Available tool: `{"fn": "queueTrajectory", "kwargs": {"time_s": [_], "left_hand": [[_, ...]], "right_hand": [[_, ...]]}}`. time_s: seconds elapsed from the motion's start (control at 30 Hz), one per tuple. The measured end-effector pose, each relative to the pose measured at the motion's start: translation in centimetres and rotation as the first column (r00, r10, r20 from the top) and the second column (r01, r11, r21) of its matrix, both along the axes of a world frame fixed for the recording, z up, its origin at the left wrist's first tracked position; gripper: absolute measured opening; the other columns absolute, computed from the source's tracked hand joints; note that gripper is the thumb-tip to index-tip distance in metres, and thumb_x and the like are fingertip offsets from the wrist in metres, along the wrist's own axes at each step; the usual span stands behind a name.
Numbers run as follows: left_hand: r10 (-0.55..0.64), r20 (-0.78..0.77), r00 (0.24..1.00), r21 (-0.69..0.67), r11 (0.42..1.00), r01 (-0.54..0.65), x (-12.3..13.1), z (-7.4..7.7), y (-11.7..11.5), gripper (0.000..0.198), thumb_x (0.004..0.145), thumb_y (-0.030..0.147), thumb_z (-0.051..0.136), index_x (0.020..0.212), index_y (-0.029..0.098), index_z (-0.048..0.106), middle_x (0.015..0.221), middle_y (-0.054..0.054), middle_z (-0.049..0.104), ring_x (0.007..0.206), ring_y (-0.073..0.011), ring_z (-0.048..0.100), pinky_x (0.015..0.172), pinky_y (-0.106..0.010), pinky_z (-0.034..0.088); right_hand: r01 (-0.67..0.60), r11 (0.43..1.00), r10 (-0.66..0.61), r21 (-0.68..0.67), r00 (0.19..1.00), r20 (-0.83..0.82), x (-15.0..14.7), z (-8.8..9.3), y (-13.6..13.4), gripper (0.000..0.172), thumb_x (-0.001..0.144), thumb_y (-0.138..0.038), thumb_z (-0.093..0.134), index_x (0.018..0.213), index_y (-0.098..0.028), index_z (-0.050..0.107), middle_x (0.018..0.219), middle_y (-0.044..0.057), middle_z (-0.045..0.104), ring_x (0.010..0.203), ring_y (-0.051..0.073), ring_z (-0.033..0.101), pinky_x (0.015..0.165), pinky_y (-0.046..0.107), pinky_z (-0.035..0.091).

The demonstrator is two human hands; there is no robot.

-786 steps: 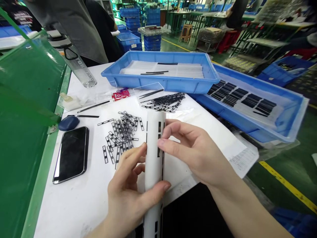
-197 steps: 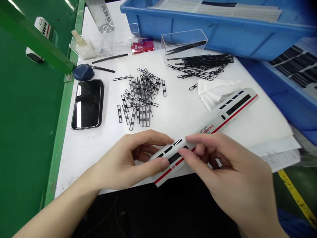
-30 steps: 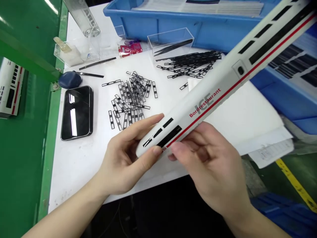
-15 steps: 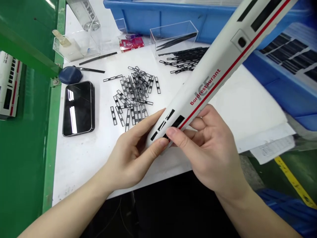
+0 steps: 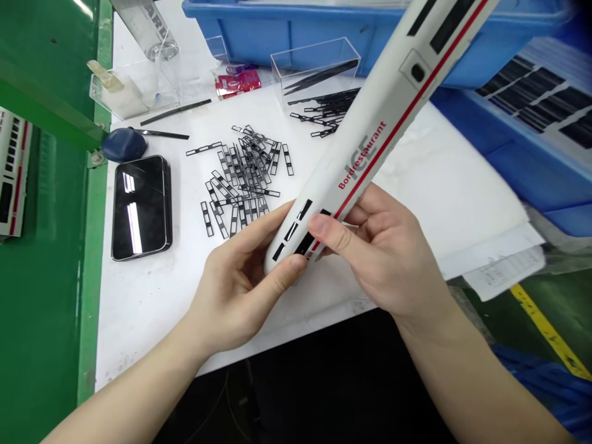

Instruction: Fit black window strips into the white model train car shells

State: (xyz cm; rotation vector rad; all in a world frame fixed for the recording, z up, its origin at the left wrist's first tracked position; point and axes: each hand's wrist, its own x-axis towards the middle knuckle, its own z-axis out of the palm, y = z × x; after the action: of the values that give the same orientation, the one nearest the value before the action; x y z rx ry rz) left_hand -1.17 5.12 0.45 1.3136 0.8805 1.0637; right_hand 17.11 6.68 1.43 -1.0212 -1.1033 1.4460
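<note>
White-topped factory table [image 5: 139, 345], green along its edge, spreads out beneath a worker's two hands. Both hands are closed around a white model train carriage [image 5: 365, 154], red-striped and lettered "ICE Bordrestaurant", held up off the table with its far end tilted toward the upper right. The left hand [image 5: 240, 287] cradles the near end from below, its thumb lying beside a row of small window openings. The right hand [image 5: 383, 259] grips just next to it, thumb pressed on the dark window band, fingers curled underneath. Just beyond the left hand lies a loose heap of black slotted strips [image 5: 245, 179], with a tidier bundle of strips [image 5: 324, 105] behind the carriage. Further left sit a phone [image 5: 141, 206] and a dark blue pouch [image 5: 124, 145]. A clear acrylic box [image 5: 314, 65] covers tweezers [image 5: 321, 76], and a blue tray [image 5: 277, 31] stands at the back.
</note>
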Motion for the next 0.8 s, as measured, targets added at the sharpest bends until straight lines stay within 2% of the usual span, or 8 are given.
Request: {"fn": "queueTrajectory", "kwargs": {"time_s": [0.1,0.27,0.33,0.47,0.53,0.67,0.8], "left_hand": [[-0.008,0.011,1.0,0.015,1.0,0.008,0.07,0.11,0.22,0.045,0.098,0.013,0.074,0.14,0.031,0.07,0.149,0.002,0.068,0.142,-0.0229,0.061,0.122,-0.034,0.052],[0.004,-0.041,0.999,0.041,0.999,-0.002,0.16,-0.24,0.05,0.049,0.098,0.012,0.074,0.144,0.029,0.067,0.152,-0.001,0.066,0.139,-0.0249,0.064,0.122,-0.038,0.053],[0.031,-0.027,0.999,0.054,0.998,-0.029,0.16,-0.42,0.0,0.049,0.098,0.012,0.074,0.143,0.029,0.068,0.15,-0.002,0.068,0.138,-0.0241,0.064,0.121,-0.035,0.053],[0.03,0.022,0.999,0.066,0.997,-0.031,0.13,-0.45,0.18,0.046,0.098,0.01,0.074,0.14,0.027,0.07,0.144,-0.001,0.072,0.133,-0.0178,0.068,0.114,-0.022,0.055],[0.001,0.047,0.999,0.045,0.999,-0.003,0.13,-0.35,0.29,0.047,0.097,0.008,0.074,0.14,0.028,0.07,0.143,0.0,0.072,0.133,-0.016,0.068,0.115,-0.019,0.054],[-0.032,0.086,0.996,-0.036,0.999,0.035,-0.02,-0.19,0.31,0.048,0.097,0.007,0.074,0.139,0.029,0.07,0.142,0.001,0.073,0.128,-0.014,0.07,0.112,-0.018,0.055],[-0.037,0.133,0.99,-0.089,0.995,0.049,-0.2,-0.09,0.3,0.043,0.097,0.013,0.077,0.138,0.025,0.07,0.142,-0.002,0.073,0.132,-0.0185,0.069,0.112,-0.022,0.057]], "right_hand": [[-0.039,0.999,0.038,-0.009,0.999,-0.024,0.33,0.27,0.11,0.009,0.097,-0.03,0.075,0.105,-0.028,0.076,0.102,-0.002,0.082,0.099,0.022,0.081,0.084,0.035,0.071],[0.099,0.995,-0.101,0.03,0.992,0.081,-0.12,0.71,0.02,0.004,0.099,-0.023,0.073,0.097,-0.022,0.077,0.091,0.0,0.082,0.089,0.019,0.082,0.077,0.028,0.07],[0.071,0.996,-0.072,0.055,0.997,0.022,-0.32,0.5,0.28,0.001,0.098,-0.021,0.074,0.099,-0.02,0.075,0.093,0.0,0.082,0.09,0.019,0.082,0.08,0.026,0.07],[-0.046,0.991,0.058,0.128,0.994,-0.091,-0.06,-0.12,0.77,0.01,0.098,-0.021,0.075,0.107,-0.017,0.073,0.104,0.003,0.082,0.098,0.019,0.081,0.088,0.028,0.07],[-0.045,0.988,0.058,0.149,0.994,-0.088,0.13,-0.18,0.67,0.008,0.102,-0.018,0.07,0.11,-0.017,0.072,0.108,0.003,0.081,0.102,0.018,0.08,0.092,0.028,0.069],[-0.018,0.985,0.027,0.171,0.999,-0.047,0.04,0.18,0.14,0.008,0.102,-0.015,0.067,0.108,-0.017,0.073,0.104,0.001,0.081,0.1,0.016,0.079,0.088,0.024,0.067],[-0.066,0.982,0.059,0.176,0.997,0.045,0.16,0.65,-0.01,0.01,0.103,-0.017,0.067,0.11,-0.017,0.073,0.108,0.002,0.08,0.106,0.017,0.077,0.09,0.024,0.065]]}}
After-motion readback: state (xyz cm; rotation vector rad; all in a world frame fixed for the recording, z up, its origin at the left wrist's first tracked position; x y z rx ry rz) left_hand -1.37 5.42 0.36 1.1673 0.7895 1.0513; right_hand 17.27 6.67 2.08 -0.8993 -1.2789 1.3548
